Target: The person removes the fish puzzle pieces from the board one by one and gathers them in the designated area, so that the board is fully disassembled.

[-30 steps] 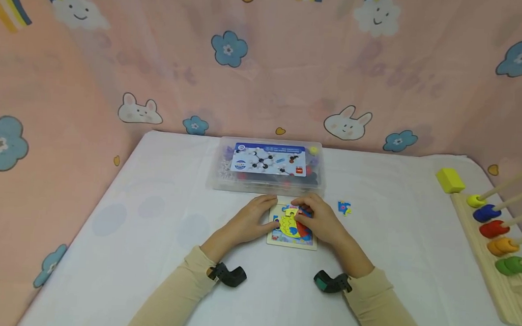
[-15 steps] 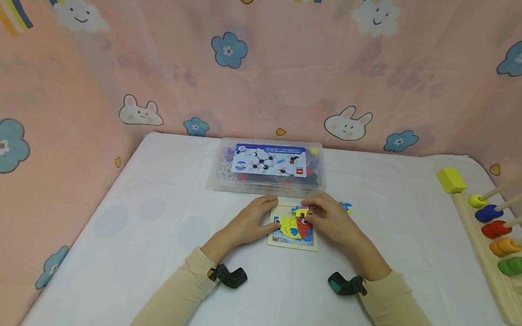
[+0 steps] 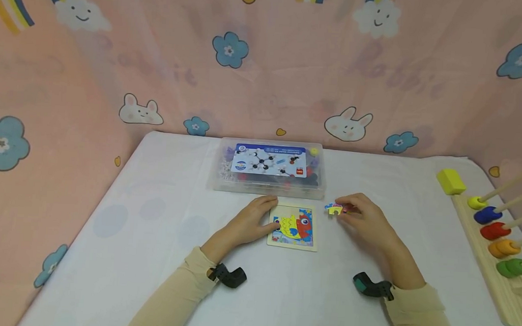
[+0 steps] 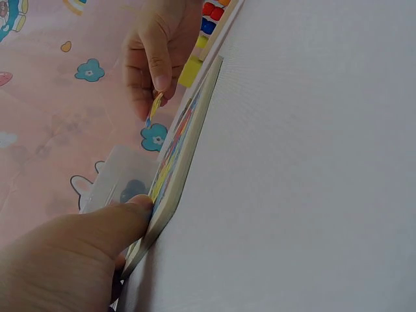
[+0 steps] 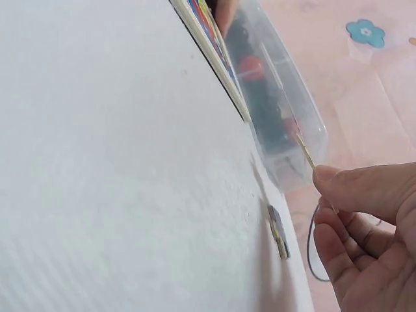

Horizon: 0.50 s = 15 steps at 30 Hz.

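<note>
A square wooden jigsaw puzzle (image 3: 292,238) with a yellow and red fish picture lies flat on the table. My left hand (image 3: 255,219) holds its left side, the thumb on the picture and the other fingers by the upper left corner. To the right of the puzzle, my right hand (image 3: 366,220) pinches a yellow puzzle piece (image 3: 335,209) between thumb and fingers, raised off the table. In the right wrist view that held piece (image 5: 305,151) shows edge-on. Below the right hand, a loose puzzle piece (image 5: 278,233) lies on the white cloth.
A clear plastic box (image 3: 268,184) with a molecule-picture label stands just behind the puzzle. At the right are a wooden bead counter (image 3: 481,263) with coloured beads and a yellow block (image 3: 450,181). A pink patterned curtain (image 3: 265,79) hangs behind the table.
My right hand has lifted the yellow piece from the puzzle's upper part and carried it right, uncovering the fish picture. The left hand has stayed in place.
</note>
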Motion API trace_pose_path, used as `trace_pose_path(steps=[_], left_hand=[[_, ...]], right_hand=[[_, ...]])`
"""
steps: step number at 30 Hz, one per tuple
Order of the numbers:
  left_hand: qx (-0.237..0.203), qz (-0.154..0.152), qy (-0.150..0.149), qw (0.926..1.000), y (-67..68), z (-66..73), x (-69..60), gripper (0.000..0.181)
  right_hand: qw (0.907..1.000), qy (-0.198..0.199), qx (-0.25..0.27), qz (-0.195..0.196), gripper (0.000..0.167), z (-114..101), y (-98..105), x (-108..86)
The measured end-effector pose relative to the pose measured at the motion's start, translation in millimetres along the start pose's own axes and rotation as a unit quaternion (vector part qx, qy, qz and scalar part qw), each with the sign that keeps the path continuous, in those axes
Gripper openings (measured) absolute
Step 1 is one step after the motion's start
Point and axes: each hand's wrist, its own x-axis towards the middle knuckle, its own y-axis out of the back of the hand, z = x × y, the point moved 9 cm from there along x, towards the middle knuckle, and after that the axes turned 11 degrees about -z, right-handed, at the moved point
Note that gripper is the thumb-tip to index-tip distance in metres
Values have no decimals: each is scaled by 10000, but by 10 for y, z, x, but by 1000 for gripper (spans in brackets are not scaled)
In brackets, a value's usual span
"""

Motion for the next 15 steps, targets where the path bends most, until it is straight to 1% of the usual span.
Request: trace_pose_path(steps=[8,15], left_hand=[[-5,-1,44,10000,-4,-3,-4,63],[15,-7,59,10000,-6,-8,-1,63]], right_hand=[[9978,298,-58,585,33,214,225,-135],[9975,-107,-98,686,34,394,316,-227]])
